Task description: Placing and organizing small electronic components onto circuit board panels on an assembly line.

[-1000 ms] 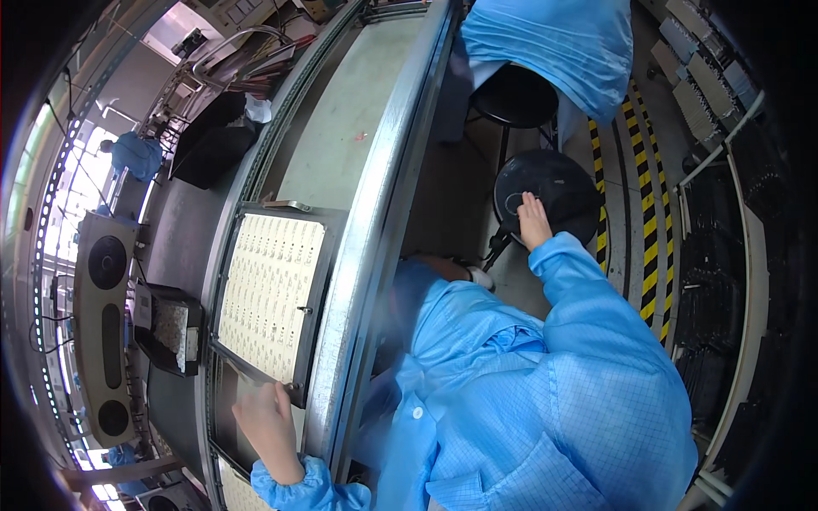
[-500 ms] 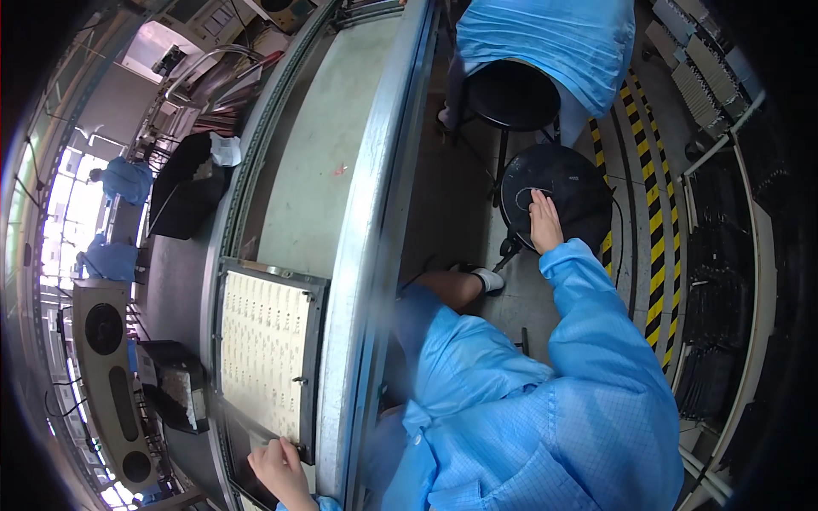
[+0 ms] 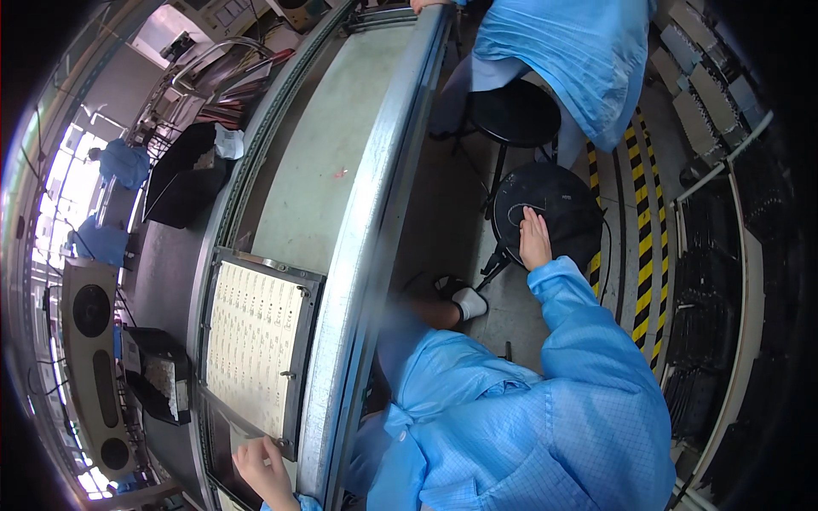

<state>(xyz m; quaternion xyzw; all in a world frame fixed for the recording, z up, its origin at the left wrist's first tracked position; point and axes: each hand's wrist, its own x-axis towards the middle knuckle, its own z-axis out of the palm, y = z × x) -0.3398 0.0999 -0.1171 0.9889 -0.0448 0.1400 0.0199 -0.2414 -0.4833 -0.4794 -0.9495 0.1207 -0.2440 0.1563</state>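
Co-worker's hand [image 3: 429,4] has come onto the metal rail [image 3: 377,153]; panel [image 3: 251,345] handling unchanged. Left hand [image 3: 262,464] curled at its corner, grip unclear; right hand [image 3: 535,240] flat over black stool [image 3: 562,187].

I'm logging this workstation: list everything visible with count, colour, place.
Panel: 1, cream, left of rail
Rail: 1, silver, left of centre
Surface: 1, grey-green, beyond panel
Bins: 2, black, left
Case: 1, beige, far left
Striped tape: several, yellow-black, right
Rack: at least 1, pale-framed, far right
Other people: at least 3, blue-clad, top and far left
Stools: 2, black, right of rail
Left hand: 1, blue-sleeved, by panel's lower edge
Right hand: 1, blue-sleeved, over nearer stool
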